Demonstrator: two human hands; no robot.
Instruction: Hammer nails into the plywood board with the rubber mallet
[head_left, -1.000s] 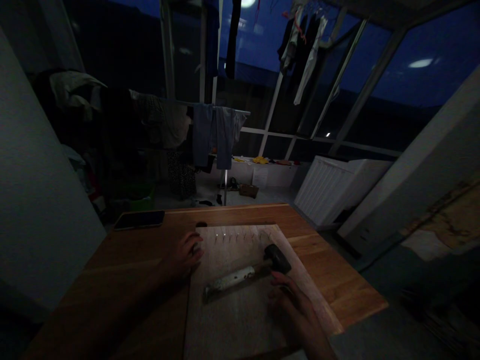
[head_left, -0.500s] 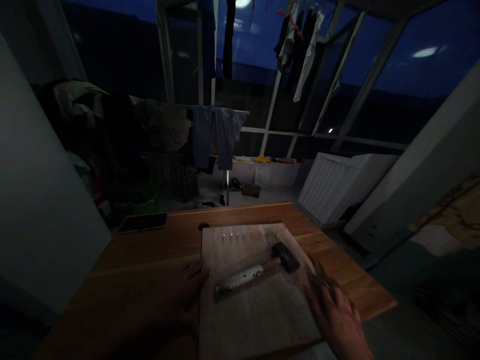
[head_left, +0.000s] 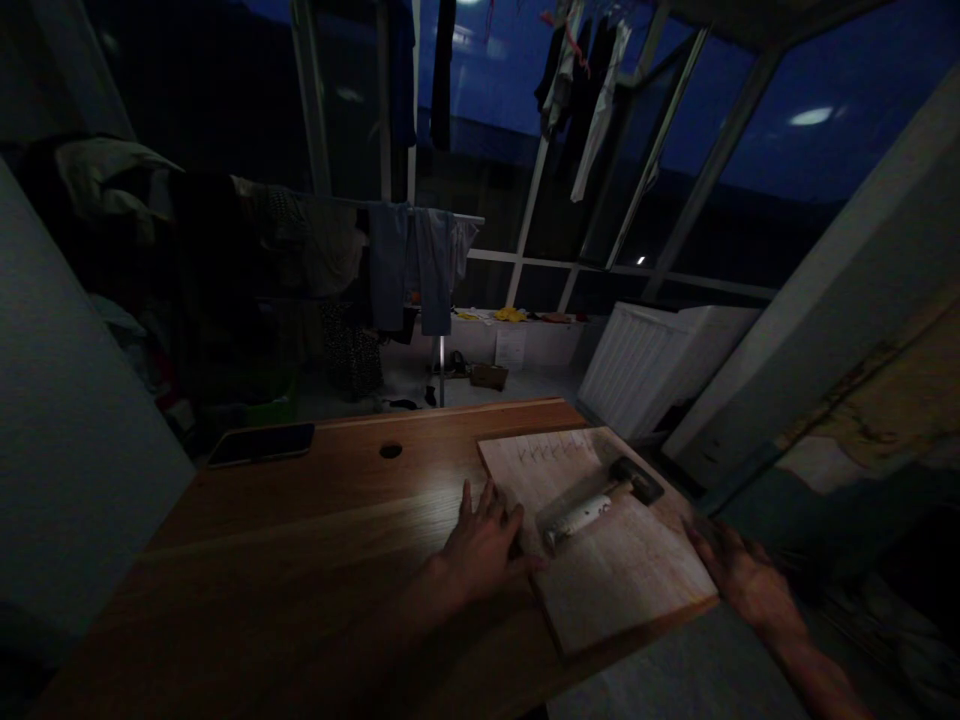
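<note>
A pale wooden board lies turned at an angle on the right part of the table. A hammer with a dark head and a worn whitish handle rests on it, its head toward the far right. Several thin nails stand in a row near the board's far edge. My left hand is open, fingers spread, against the board's left edge, the thumb reaching its near part. At the right edge is my right hand, open with fingers stretched out and a little blurred. Neither hand touches the hammer.
The wooden table has a round hole near its far side. A phone lies at the far left corner. Beyond stand a drying rack with clothes and a white ribbed cabinet-like thing. The room is dim.
The board has slid to the right and turned, carrying the hammer and nails with it. Both hands have moved right along with its edges. The view has shifted slightly.
</note>
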